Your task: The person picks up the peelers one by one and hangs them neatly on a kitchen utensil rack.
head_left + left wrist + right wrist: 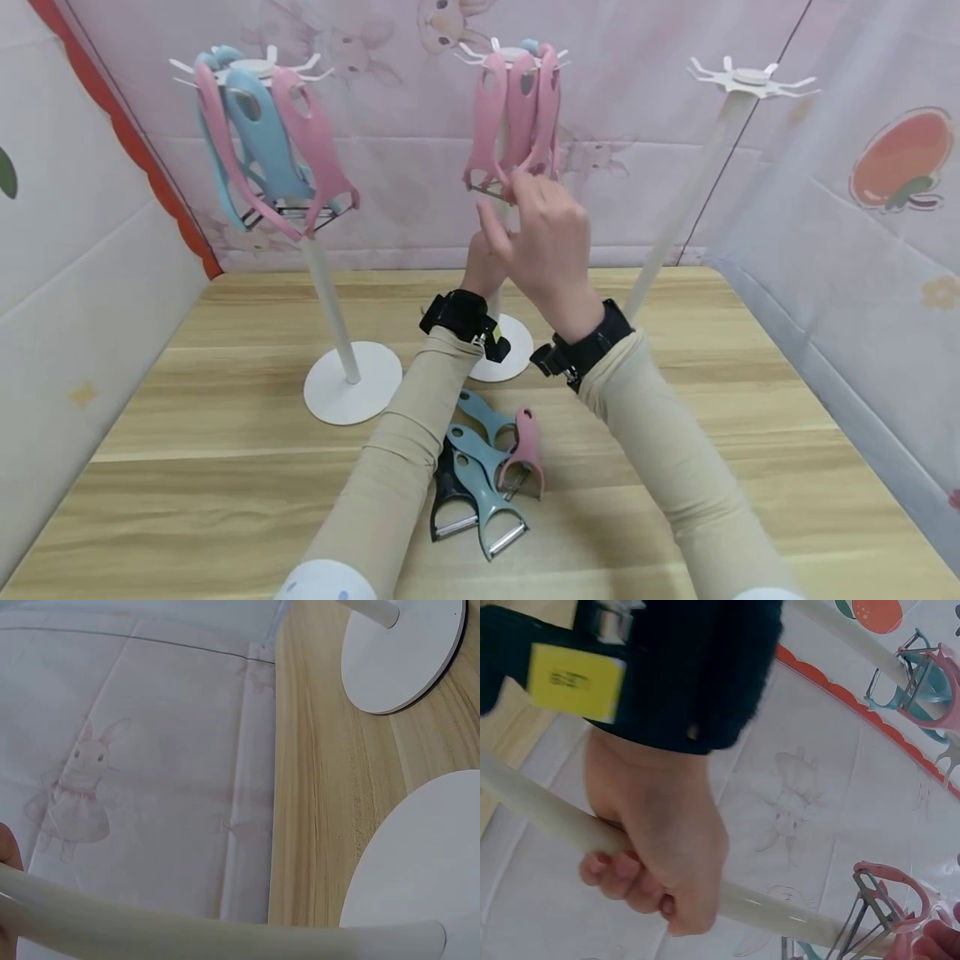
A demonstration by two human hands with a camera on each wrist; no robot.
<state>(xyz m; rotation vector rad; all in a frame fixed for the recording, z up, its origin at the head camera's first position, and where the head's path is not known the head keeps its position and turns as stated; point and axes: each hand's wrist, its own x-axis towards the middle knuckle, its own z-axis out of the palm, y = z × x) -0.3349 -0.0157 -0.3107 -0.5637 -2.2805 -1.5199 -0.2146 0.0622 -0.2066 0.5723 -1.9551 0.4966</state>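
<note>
My left hand [483,265] grips the white pole [772,911] of the middle stand, its fingers curled round it in the right wrist view. Higher up, my right hand [551,237] touches the lower ends of the pink peelers [519,112] hanging from that stand's hooks. Its thumb stands apart at the left; whether the other fingers pinch a peeler is hidden. In the right wrist view fingertips [936,943] show at the edge, beside a pink peeler [900,881]. A bit of blue shows behind the pink peelers at the top.
The left stand [352,383] carries pink and blue peelers [258,125]. At the right, a stand [750,79] has bare hooks. Below my forearms lie several blue peelers [487,496], a pink peeler [527,437] and a black peeler [446,483] on the wooden table [225,500].
</note>
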